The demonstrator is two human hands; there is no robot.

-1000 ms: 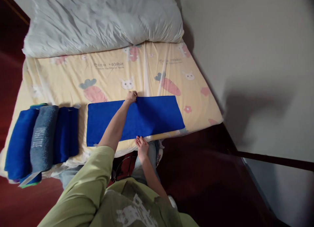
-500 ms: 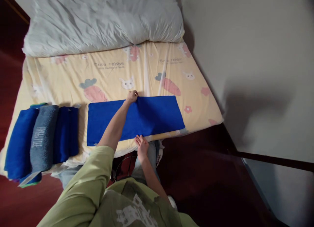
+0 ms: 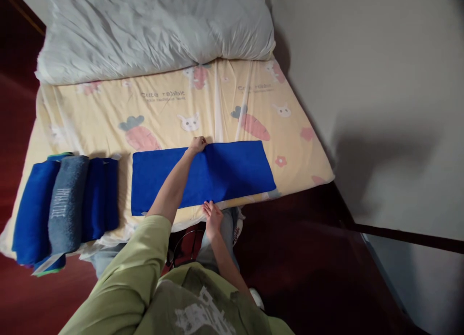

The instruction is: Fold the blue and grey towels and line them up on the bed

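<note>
A long blue towel (image 3: 237, 168), folded into a flat strip, lies across the front of the bed. My left hand (image 3: 197, 144) reaches over it and pinches its far edge near the middle. At the near edge, my right hand (image 3: 212, 215) has its fingertips closed on the cloth, almost opposite the left. A faint crease runs across the towel between the two hands. To the left sit a rolled blue towel (image 3: 34, 204), a grey-blue towel (image 3: 67, 204) with pale lettering, and folded dark blue cloth (image 3: 99, 197), side by side.
The bed (image 3: 163, 115) has a yellow sheet with rabbit and carrot prints. A large white quilt (image 3: 155, 33) is bunched at its far end. A pale wall (image 3: 362, 74) rises on the right. Below is a dark red floor (image 3: 290, 257).
The right hand's fingers have drawn in at the towel's near edge. The left hand keeps its place on the far edge. The whole view has shifted slightly.
</note>
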